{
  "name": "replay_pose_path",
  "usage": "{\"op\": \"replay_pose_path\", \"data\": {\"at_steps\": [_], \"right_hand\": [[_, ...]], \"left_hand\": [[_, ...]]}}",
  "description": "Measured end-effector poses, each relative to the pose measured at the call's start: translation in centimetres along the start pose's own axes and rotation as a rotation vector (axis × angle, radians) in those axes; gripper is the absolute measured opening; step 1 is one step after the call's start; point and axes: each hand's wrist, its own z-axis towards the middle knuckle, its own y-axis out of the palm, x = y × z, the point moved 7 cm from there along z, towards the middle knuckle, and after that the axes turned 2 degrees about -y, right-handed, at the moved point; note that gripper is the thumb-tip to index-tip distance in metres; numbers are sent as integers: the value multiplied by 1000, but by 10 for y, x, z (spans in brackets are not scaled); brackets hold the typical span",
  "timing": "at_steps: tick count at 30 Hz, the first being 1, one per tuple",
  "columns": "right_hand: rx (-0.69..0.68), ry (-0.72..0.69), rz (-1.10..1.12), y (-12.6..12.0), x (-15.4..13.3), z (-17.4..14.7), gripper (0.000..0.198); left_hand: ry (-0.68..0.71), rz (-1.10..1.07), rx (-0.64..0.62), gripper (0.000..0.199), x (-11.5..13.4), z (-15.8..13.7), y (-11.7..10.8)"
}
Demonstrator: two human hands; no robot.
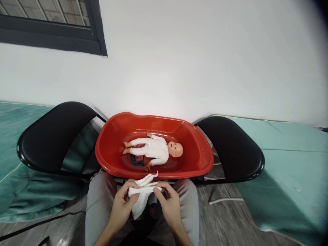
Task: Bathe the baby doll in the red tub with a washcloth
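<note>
A white cloth (140, 204) is bunched between my two hands, just in front of the tub and above my lap. My left hand (123, 202) pinches its left end between thumb and fingers. On the other end, the thumb and fingers of my right hand (169, 201) are closed. The cloth's lower part hangs down between my knees. Beyond it, a baby doll (157, 148) with a white body lies face up in a red tub (110, 162), its head to the right and its feet to the left.
Black chairs stand left (48, 136) and right (241, 150) of the tub. Green covers (289, 164) drape both sides. Behind the tub rises a white wall (179, 61) with a dark-framed window (97, 30). A black cable (51, 218) runs across the floor at lower left.
</note>
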Motion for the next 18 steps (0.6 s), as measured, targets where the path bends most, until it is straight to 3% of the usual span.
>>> {"op": "replay_pose_path", "data": {"at_steps": [9, 13, 18], "right_hand": [[123, 52, 79, -7, 7, 1, 37], [32, 3, 45, -6, 4, 3, 34], [-114, -196, -113, 0, -27, 2, 29]], "left_hand": [[-174, -57, 45, 37, -20, 2, -3], [-186, -55, 37, 39, -20, 4, -2], [-181, -37, -85, 38, -14, 5, 6]]}}
